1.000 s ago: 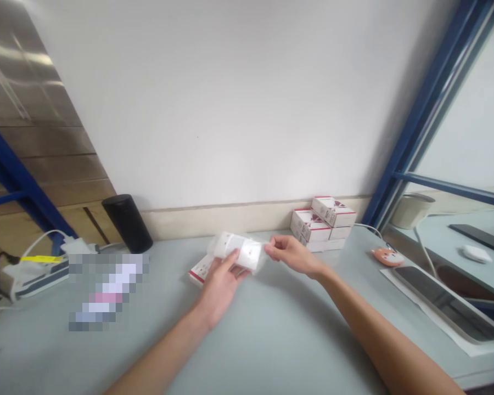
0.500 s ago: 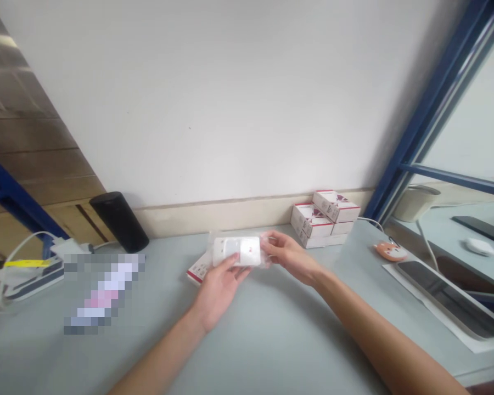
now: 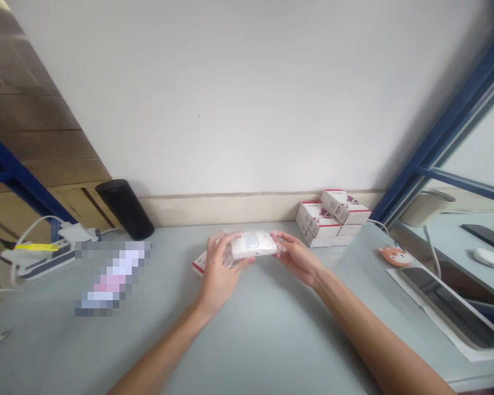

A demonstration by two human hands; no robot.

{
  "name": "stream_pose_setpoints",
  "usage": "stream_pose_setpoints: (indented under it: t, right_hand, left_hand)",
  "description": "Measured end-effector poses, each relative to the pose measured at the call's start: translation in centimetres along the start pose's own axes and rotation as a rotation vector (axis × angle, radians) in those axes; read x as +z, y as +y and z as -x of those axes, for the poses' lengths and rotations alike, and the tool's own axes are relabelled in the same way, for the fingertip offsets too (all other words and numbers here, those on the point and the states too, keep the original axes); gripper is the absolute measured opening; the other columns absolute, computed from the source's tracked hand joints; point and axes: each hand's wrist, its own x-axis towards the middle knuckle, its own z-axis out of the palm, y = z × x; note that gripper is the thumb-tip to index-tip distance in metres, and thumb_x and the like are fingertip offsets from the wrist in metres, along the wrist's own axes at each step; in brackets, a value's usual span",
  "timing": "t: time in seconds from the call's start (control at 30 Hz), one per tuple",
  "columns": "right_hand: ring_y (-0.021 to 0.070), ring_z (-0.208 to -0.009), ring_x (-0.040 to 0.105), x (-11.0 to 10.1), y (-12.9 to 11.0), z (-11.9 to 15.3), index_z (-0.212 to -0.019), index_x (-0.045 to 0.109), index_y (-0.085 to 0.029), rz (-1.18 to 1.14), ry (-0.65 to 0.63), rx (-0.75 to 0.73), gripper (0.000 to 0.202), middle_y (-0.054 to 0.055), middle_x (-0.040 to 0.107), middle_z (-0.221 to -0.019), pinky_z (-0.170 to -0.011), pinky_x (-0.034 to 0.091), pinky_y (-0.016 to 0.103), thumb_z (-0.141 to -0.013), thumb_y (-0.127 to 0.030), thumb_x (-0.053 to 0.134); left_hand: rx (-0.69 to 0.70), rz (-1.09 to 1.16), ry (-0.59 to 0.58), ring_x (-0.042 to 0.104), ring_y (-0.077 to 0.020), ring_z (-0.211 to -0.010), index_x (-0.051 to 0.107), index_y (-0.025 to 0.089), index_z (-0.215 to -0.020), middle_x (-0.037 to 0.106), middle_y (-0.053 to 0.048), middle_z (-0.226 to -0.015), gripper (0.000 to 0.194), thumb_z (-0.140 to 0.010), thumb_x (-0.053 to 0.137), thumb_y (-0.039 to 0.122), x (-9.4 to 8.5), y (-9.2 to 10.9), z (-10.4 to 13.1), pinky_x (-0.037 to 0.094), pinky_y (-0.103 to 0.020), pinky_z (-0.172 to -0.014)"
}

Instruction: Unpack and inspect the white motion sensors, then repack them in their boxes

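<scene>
A white motion sensor (image 3: 253, 245) with a greyish window lies tilted between my hands, inside a clear plastic bag. My left hand (image 3: 220, 274) wraps round its left end, thumb below and fingers over the top. At the other end, my right hand (image 3: 296, 257) pinches the bag beside the sensor; its fingertips are partly hidden. Behind my left hand, a flat white-and-red box (image 3: 198, 263) rests on the table, mostly covered from view.
Several white-and-red boxes (image 3: 319, 225) are stacked against the wall. A black cylinder (image 3: 124, 209) and a power strip (image 3: 45, 260) stand at left, near a blurred-out item (image 3: 113, 280). On the right lie an orange animal-shaped thing (image 3: 395, 255) and a dark-screened phone (image 3: 453, 307).
The sensor has tipped so its face points more upward and its lower edge shows. My left hand has shifted from its lower edge to round its left end. The view has moved slightly.
</scene>
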Motion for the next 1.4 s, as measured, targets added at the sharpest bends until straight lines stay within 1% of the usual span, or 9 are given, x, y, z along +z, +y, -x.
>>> stream_pose_setpoints:
  t: [0.13, 0.3, 0.4, 0.5, 0.73, 0.93, 1.13, 1.27, 1.4]
  right_hand:
    - [0.0106, -0.073, 0.051, 0.3, -0.7, 0.3, -0.084, 0.073, -0.020, -0.007, -0.047, -0.071, 0.030, 0.001, 0.064, -0.090, -0.066, 0.047, 0.024, -0.062, -0.021, 0.093]
    - [0.0174, -0.093, 0.064, -0.3, -1.5, 0.6, -0.107, 0.080, -0.019, 0.021, -0.115, -0.052, 0.038, 0.009, 0.073, -0.111, -0.088, 0.054, 0.031, -0.080, -0.046, 0.087]
    - [0.0198, -0.105, 0.067, -0.9, -1.6, 0.4, -0.111, 0.080, -0.021, 0.070, -0.146, -0.020, 0.046, 0.009, 0.075, -0.118, -0.096, 0.053, 0.033, -0.073, -0.043, 0.093]
    - [0.0189, -0.095, 0.067, -1.3, -1.2, 0.1, -0.108, 0.081, -0.020, 0.196, -0.099, -0.029, 0.049, 0.008, 0.077, -0.109, -0.093, 0.051, 0.034, -0.066, -0.040, 0.097]
    - [0.0165, -0.072, 0.057, -0.9, -0.3, -0.2, -0.095, 0.079, -0.017, 0.537, 0.006, -0.207, 0.038, 0.001, 0.067, -0.072, -0.076, 0.045, 0.034, -0.081, -0.052, 0.078]
    - [0.0179, -0.071, 0.057, 0.0, -0.6, 0.4, -0.096, 0.074, -0.019, 0.621, 0.084, -0.284, 0.031, 0.001, 0.064, -0.073, -0.072, 0.046, 0.033, -0.086, -0.047, 0.068]
    - [0.0186, -0.075, 0.060, -0.7, 0.0, -0.1, -0.099, 0.068, -0.021, 0.720, 0.108, -0.401, 0.025, 0.004, 0.069, -0.087, -0.073, 0.047, 0.033, -0.091, -0.044, 0.062]
    - [0.0166, -0.070, 0.054, -1.3, -0.1, -0.1, -0.114, 0.066, -0.022, 0.720, -0.006, -0.383, 0.029, -0.001, 0.060, -0.078, -0.067, 0.043, 0.031, -0.092, -0.042, 0.063]
    - [0.0149, -0.069, 0.052, -0.5, -0.9, 0.7, -0.123, 0.062, -0.024, 0.575, -0.070, -0.350, 0.038, -0.004, 0.057, -0.077, -0.066, 0.042, 0.030, -0.091, -0.043, 0.068]
  left_hand:
    - [0.101, -0.146, 0.008, 0.062, -0.0296, -0.132, 0.067, 0.030, -0.119, 0.062, -0.009, -0.142, 0.042, -0.083, 0.086, 0.040, -0.5, 0.1, -0.1, 0.049, -0.045, -0.113]
    - [0.110, -0.247, -0.025, 0.067, -0.0290, -0.126, 0.062, 0.031, -0.127, 0.069, -0.008, -0.138, 0.044, -0.088, 0.082, 0.040, -1.1, 0.0, -0.1, 0.049, -0.046, -0.115]
    - [0.214, -0.260, -0.036, 0.066, -0.0296, -0.127, 0.064, 0.032, -0.129, 0.070, -0.008, -0.137, 0.045, -0.088, 0.082, 0.040, -1.5, -0.7, -0.5, 0.049, -0.046, -0.115]
    - [0.292, -0.288, -0.092, 0.065, -0.0297, -0.130, 0.069, 0.034, -0.128, 0.071, -0.007, -0.138, 0.039, -0.090, 0.079, 0.040, -1.8, -0.9, -0.7, 0.048, -0.045, -0.116]
    - [0.228, -0.351, -0.145, 0.072, -0.0262, -0.117, 0.073, 0.032, -0.123, 0.075, -0.005, -0.126, 0.032, -0.094, 0.073, 0.044, -1.8, 0.2, -0.2, 0.054, -0.035, -0.103]
    - [-0.039, -0.288, -0.195, 0.074, -0.0244, -0.100, 0.071, 0.029, -0.121, 0.078, -0.004, -0.115, 0.037, -0.093, 0.070, 0.054, -0.9, 1.6, 0.5, 0.058, -0.032, -0.086]
    - [-0.516, 0.209, -0.340, 0.066, -0.0164, -0.048, 0.060, 0.024, -0.131, 0.076, -0.006, -0.102, 0.056, -0.094, 0.062, 0.066, 0.6, 2.6, 1.2, 0.052, -0.029, -0.044]
    - [-0.647, 0.346, -0.441, 0.062, -0.0180, -0.041, 0.054, 0.019, -0.142, 0.065, 0.002, -0.062, 0.062, -0.099, 0.055, 0.064, 0.0, 2.7, 0.5, 0.047, -0.026, -0.039]
    - [-0.804, 0.598, -0.546, 0.060, -0.0150, -0.041, 0.040, 0.025, -0.160, 0.075, -0.005, -0.077, 0.068, -0.103, 0.045, 0.062, -1.1, 2.6, -0.6, 0.042, -0.023, -0.038]
